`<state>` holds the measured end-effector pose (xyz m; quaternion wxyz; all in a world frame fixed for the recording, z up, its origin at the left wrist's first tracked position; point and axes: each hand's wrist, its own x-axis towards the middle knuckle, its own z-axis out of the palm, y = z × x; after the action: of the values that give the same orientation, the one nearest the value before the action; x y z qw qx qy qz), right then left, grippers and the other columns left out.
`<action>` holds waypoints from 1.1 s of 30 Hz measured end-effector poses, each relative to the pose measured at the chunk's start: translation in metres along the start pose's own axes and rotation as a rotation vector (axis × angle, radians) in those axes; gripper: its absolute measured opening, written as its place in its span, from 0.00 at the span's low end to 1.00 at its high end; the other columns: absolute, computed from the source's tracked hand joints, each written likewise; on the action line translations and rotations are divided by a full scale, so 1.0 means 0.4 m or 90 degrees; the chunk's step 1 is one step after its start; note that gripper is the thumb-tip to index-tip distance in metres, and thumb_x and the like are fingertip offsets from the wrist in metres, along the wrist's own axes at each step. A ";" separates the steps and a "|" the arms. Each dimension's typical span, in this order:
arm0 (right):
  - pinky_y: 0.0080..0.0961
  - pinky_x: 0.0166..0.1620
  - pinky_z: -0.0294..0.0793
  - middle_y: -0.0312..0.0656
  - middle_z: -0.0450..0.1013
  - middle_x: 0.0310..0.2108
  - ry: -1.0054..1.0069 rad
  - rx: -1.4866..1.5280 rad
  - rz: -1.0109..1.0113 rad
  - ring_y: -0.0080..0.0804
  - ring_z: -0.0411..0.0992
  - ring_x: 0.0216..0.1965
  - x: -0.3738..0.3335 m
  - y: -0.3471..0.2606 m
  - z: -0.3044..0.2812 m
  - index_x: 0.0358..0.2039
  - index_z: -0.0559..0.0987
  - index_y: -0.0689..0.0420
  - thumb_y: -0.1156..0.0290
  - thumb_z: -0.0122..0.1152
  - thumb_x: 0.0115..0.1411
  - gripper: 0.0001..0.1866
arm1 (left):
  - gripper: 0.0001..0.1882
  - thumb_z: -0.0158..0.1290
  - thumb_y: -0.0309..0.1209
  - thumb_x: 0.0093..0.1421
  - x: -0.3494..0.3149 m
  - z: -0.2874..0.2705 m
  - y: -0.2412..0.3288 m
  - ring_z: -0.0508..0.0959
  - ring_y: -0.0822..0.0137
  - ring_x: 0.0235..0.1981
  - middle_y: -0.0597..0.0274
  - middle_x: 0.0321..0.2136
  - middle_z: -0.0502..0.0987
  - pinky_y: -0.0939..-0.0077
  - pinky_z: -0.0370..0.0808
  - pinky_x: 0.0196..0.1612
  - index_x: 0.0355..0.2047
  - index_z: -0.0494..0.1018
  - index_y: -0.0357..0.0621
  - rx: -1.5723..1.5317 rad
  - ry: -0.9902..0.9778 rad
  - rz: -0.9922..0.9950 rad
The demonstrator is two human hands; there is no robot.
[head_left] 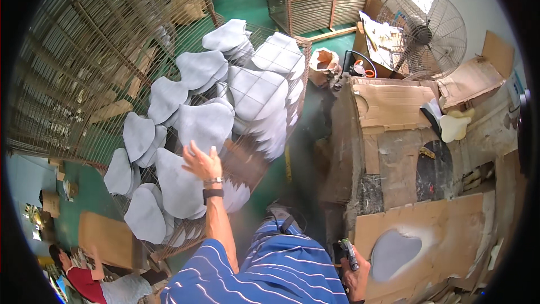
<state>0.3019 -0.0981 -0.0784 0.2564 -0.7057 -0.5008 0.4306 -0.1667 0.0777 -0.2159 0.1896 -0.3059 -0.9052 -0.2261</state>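
Observation:
My left hand [202,163] reaches out with fingers spread over grey, rounded, saddle-shaped pads on a wire rack. Its fingertips lie at the lower edge of one pad [205,124], beside another pad [179,183]; whether they touch cannot be told. Low on the right, my right hand [355,278] is closed round a small metal spray gun [349,254]. Close to that hand, a single grey pad [395,254] lies flat on a cardboard sheet [450,228], with a whitish haze on the board around it.
Tall slatted racks [107,34] stand at the left, and another rack [326,0] at the back. A large caged fan [422,34] stands beyond the cardboard-covered bench [394,155]. An open sack [324,59] sits on the green floor. A person in red [84,282] is at lower left.

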 end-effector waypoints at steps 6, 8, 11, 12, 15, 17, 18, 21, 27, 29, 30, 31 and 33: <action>0.25 0.38 0.72 0.37 0.77 0.31 -0.010 0.046 -0.030 0.23 0.70 0.32 -0.009 0.035 0.024 0.56 0.79 0.60 0.83 0.61 0.53 0.27 | 0.29 0.66 0.31 0.53 -0.127 -0.072 0.205 0.73 0.47 0.55 0.48 0.51 0.74 0.55 0.70 0.57 0.55 0.71 0.43 -0.359 -0.162 0.268; 0.25 0.38 0.72 0.38 0.77 0.32 0.014 0.036 -0.003 0.23 0.70 0.32 -0.017 0.034 0.025 0.56 0.78 0.61 0.82 0.62 0.53 0.27 | 0.25 0.63 0.31 0.55 -0.180 -0.076 0.281 0.77 0.49 0.49 0.49 0.46 0.77 0.58 0.74 0.54 0.53 0.73 0.42 -0.481 -0.319 0.371; 0.27 0.40 0.74 0.43 0.78 0.33 0.070 -0.004 0.042 0.28 0.73 0.33 -0.026 0.085 0.013 0.56 0.78 0.62 0.81 0.63 0.54 0.26 | 0.23 0.61 0.35 0.59 -0.266 -0.064 0.369 0.81 0.52 0.45 0.49 0.43 0.80 0.61 0.77 0.50 0.53 0.74 0.41 -0.529 -0.664 0.536; 0.28 0.41 0.75 0.45 0.78 0.33 0.097 -0.022 0.068 0.30 0.75 0.34 -0.041 0.110 0.008 0.55 0.79 0.63 0.81 0.64 0.53 0.26 | 0.24 0.61 0.35 0.60 -0.297 -0.033 0.369 0.81 0.54 0.47 0.48 0.45 0.80 0.62 0.77 0.51 0.55 0.73 0.40 -0.537 -0.750 0.547; 0.35 0.39 0.76 0.56 0.77 0.35 0.211 -0.046 -0.044 0.54 0.77 0.35 -0.086 0.069 -0.029 0.54 0.78 0.64 0.80 0.67 0.52 0.26 | 0.26 0.58 0.38 0.60 -0.409 0.026 0.395 0.80 0.52 0.52 0.46 0.52 0.79 0.63 0.75 0.56 0.56 0.74 0.36 -0.536 -1.018 0.486; 0.37 0.39 0.75 0.56 0.77 0.37 0.249 -0.055 -0.059 0.56 0.76 0.35 -0.112 0.073 -0.050 0.57 0.75 0.63 0.78 0.67 0.54 0.27 | 0.27 0.60 0.41 0.59 -0.459 0.112 0.391 0.81 0.52 0.51 0.46 0.48 0.81 0.64 0.76 0.55 0.54 0.76 0.39 -0.381 -1.011 0.572; 0.38 0.39 0.75 0.57 0.76 0.37 0.283 -0.039 -0.021 0.57 0.75 0.34 -0.109 0.060 -0.045 0.57 0.75 0.64 0.77 0.68 0.55 0.28 | 0.26 0.61 0.40 0.58 -0.478 0.226 0.361 0.82 0.55 0.48 0.48 0.47 0.82 0.64 0.78 0.53 0.54 0.76 0.40 -0.367 -1.015 0.566; 0.39 0.39 0.74 0.57 0.76 0.39 0.383 -0.015 0.062 0.58 0.74 0.35 -0.129 0.053 -0.045 0.58 0.74 0.64 0.74 0.69 0.56 0.29 | 0.26 0.63 0.36 0.56 -0.551 0.613 0.187 0.83 0.62 0.40 0.51 0.41 0.84 0.68 0.79 0.47 0.53 0.76 0.36 -0.288 -1.062 0.541; 0.32 0.40 0.77 0.53 0.79 0.38 0.683 -0.023 0.175 0.49 0.78 0.35 -0.344 0.060 -0.078 0.57 0.76 0.65 0.81 0.70 0.53 0.29 | 0.19 0.64 0.31 0.58 -0.561 0.645 0.070 0.83 0.62 0.42 0.52 0.42 0.84 0.69 0.80 0.47 0.47 0.80 0.33 0.049 -1.236 0.464; 0.29 0.37 0.76 0.52 0.78 0.36 0.741 -0.009 0.228 0.42 0.78 0.32 -0.368 0.048 -0.081 0.55 0.77 0.65 0.82 0.68 0.53 0.26 | 0.11 0.55 0.27 0.62 -0.526 0.701 0.047 0.82 0.59 0.38 0.56 0.35 0.83 0.65 0.79 0.45 0.42 0.81 0.36 -0.022 -1.106 0.904; 0.28 0.37 0.76 0.52 0.79 0.35 0.772 0.000 0.222 0.41 0.78 0.32 -0.377 0.047 -0.081 0.55 0.77 0.65 0.81 0.68 0.54 0.26 | 0.06 0.53 0.27 0.62 -0.543 0.757 0.046 0.78 0.61 0.32 0.61 0.29 0.78 0.66 0.77 0.38 0.36 0.78 0.41 -0.184 -1.311 0.667; 0.27 0.37 0.76 0.52 0.79 0.35 0.801 0.003 0.211 0.40 0.78 0.32 -0.380 0.051 -0.072 0.54 0.78 0.65 0.81 0.68 0.54 0.25 | 0.03 0.51 0.26 0.61 -0.550 0.764 0.054 0.74 0.63 0.27 0.65 0.25 0.72 0.68 0.73 0.33 0.31 0.74 0.45 -0.219 -1.412 0.454; 0.28 0.39 0.76 0.52 0.79 0.37 0.726 0.024 0.258 0.44 0.79 0.33 -0.397 0.045 -0.053 0.54 0.78 0.65 0.82 0.68 0.53 0.25 | 0.11 0.48 0.23 0.60 -0.577 0.728 0.120 0.65 0.69 0.20 0.71 0.19 0.61 0.73 0.64 0.23 0.23 0.64 0.53 -0.161 -1.474 0.069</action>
<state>0.3086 -0.2508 -0.0265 0.4097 -0.9019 -0.1328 0.0337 -0.0247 0.1571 -0.5535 -0.7724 -0.3842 -0.4941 0.1081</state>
